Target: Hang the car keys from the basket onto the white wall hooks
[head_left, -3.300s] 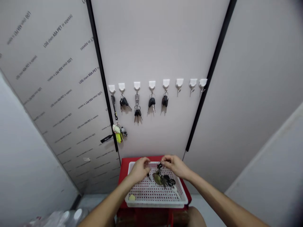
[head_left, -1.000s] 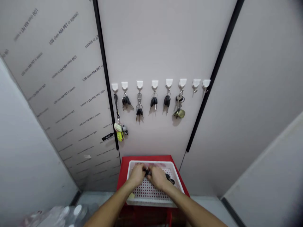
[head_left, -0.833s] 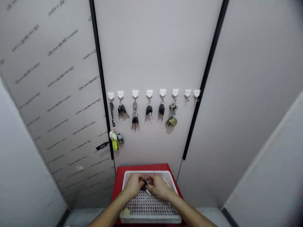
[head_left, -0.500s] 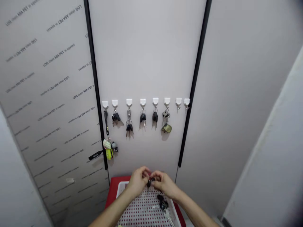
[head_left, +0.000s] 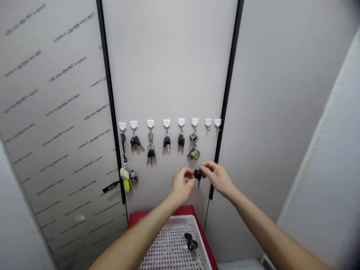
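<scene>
My left hand (head_left: 181, 184) and my right hand (head_left: 218, 178) are raised in front of the wall, their fingertips meeting on a black car key (head_left: 197, 174) with its blade pointing down. The key is just below a row of white adhesive hooks (head_left: 181, 122). Several hooks carry black key sets (head_left: 167, 141), a brass-coloured key bunch (head_left: 194, 153) hangs nearest the hands, and a lanyard with a yellow fob (head_left: 127, 184) hangs at the far left. Two hooks (head_left: 207, 123) at the right end hold nothing.
Below my hands, a white plastic basket (head_left: 180, 221) with a red-dotted bottom holds a dark key bunch (head_left: 191, 242). The basket stands on a red stand (head_left: 180, 210). Black trim strips (head_left: 225, 93) edge the wall, and printed film covers the left panel (head_left: 56, 112).
Both hands have lifted the black key from just above the basket up towards the hooks. The view has tilted upward, and the brass-coloured bunch now hangs on a hook, out of the basket.
</scene>
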Motion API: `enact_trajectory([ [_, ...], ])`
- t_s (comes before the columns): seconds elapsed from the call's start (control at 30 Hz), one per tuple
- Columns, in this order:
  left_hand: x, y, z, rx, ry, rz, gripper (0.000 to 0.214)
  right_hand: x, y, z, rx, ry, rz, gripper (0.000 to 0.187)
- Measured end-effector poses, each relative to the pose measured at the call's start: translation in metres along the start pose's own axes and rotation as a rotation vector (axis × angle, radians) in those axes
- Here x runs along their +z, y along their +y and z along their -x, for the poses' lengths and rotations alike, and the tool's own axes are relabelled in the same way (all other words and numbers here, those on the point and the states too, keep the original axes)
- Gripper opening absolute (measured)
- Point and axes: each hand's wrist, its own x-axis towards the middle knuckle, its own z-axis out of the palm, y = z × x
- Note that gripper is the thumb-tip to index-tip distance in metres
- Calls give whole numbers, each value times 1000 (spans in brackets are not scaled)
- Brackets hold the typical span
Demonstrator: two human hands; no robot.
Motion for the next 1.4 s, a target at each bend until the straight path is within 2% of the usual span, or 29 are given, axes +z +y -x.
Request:
enact_trajectory([
  [0.17,11,48,-28,285,-54,-190,28,-32,-34,-50,-66,298,4,12],
  [0.27,17,65,-44,306,-61,-284,35,-42,-42,-75,-62,420,-12,10],
  [0.37,20,70,-51,275,-58,-325,38,-47,-41,-93,-11,486,16,8],
  [0.47,19,65,-47,253,-80,-335,37,-47,-34,-104,61,512,64,7],
  [0.57,16,51,-37,192,-114,-341,36,-48,-27,-109,97,493,119,9],
  [0.67,11,25,-22,102,-139,-328,34,-50,-21,-103,74,496,193,13],
  [0.77,7,-13,1,-26,-170,-290,33,-45,-10,-76,-7,554,350,20],
  [0.8,7,-28,11,-75,-183,-277,33,-39,-4,-62,-37,521,400,22],
  [0.83,7,-43,23,-123,-199,-270,33,-31,4,-45,-60,427,443,22],
  [0.87,7,-57,35,-166,-217,-272,33,-21,14,-25,-76,269,481,22],
  [0.97,12,-90,71,-245,-309,-327,34,13,44,37,-103,-371,616,20],
  [1.0,14,-98,82,-252,-353,-359,34,25,54,55,-110,-530,680,19],
  [1.03,16,-104,90,-250,-401,-391,34,35,62,71,-117,-638,754,19],
  [1.1,20,-111,102,-239,-477,-463,36,51,76,93,-143,-731,905,20],
  [1.17,23,-115,106,-225,-510,-526,36,61,85,102,-182,-753,1015,19],
  [1.27,26,-118,105,-210,-508,-581,36,70,90,103,-219,-733,1092,16],
  [1.4,30,-124,103,-219,-469,-607,31,77,94,104,-220,-701,1074,18],
])
